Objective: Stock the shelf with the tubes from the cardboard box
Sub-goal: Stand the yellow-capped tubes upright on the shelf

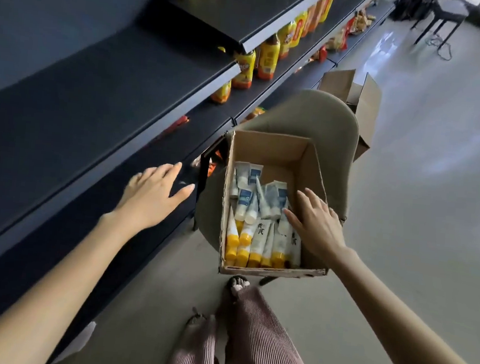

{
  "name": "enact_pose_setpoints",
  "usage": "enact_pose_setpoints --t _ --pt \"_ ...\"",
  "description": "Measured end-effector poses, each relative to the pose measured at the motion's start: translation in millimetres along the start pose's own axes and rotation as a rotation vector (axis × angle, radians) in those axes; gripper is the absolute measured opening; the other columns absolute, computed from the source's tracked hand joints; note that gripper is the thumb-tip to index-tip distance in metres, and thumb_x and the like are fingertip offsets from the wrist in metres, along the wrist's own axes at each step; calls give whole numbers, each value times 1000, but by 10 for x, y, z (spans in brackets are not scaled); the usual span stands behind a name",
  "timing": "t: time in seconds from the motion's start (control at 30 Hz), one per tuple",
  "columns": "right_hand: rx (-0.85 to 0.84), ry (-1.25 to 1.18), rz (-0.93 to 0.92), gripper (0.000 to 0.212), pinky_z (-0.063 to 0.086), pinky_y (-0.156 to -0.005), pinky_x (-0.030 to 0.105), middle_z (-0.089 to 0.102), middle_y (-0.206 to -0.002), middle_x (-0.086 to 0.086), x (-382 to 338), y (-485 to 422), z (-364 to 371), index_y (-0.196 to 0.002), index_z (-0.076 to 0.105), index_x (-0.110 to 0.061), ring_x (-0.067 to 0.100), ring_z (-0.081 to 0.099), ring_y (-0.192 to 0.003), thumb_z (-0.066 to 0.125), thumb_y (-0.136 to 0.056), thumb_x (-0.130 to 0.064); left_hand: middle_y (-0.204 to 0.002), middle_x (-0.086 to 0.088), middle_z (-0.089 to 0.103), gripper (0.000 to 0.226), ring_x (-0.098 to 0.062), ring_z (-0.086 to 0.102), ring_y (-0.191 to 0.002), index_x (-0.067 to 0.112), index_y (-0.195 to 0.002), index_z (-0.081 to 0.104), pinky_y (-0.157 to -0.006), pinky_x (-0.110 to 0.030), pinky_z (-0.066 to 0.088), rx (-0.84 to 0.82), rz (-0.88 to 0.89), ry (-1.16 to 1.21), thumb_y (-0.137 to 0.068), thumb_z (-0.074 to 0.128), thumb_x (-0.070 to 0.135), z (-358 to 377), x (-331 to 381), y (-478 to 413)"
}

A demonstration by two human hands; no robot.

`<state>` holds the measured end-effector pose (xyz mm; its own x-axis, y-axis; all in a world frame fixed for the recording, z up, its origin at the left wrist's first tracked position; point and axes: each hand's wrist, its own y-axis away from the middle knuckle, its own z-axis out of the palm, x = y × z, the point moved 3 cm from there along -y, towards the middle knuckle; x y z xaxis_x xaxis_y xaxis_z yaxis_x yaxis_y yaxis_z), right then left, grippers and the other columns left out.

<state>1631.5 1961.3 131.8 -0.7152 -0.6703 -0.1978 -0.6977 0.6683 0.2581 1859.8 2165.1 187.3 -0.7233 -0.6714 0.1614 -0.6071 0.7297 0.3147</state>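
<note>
Pick-up step, it seems: right hand [316,223], fingers spread and empty, hovers over tubes [257,235] in the cardboard box [276,146], centre frame, needing a grasp next; left hand [152,197], likewise spread, by the shelf [95,96].

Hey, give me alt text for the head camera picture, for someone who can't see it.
A person's right hand reaches, fingers spread, over white tubes with yellow or white caps in an open cardboard box on a green chair. The left hand, open, is held out beside a dark shelf. Yellow bottles stand farther along the shelving.
</note>
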Motion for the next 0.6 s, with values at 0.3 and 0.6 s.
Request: enact_pose_setpoints --t 0.3,0.6 --pt "-248 -102 86 61 40 -99 47 31 -149 8 466 -691 687 -142 32 -13 31 37 -131 39 -95 -53 -154 0 26 65 -23 26 -139 18 -150 18 -109 -42 25 -84 -62 92 -96 24 54 531 546 -581" --pt "-499 -393 431 58 41 -101 42 40 -137 20 642 -685 1737 -137 32 -3 35 45 -124 53 -93 -35 -155 1 23 65 -21 22 -141 19 -150 18 -109 -42 24 -126 -93 161 -96 28 53 1121 745 -658"
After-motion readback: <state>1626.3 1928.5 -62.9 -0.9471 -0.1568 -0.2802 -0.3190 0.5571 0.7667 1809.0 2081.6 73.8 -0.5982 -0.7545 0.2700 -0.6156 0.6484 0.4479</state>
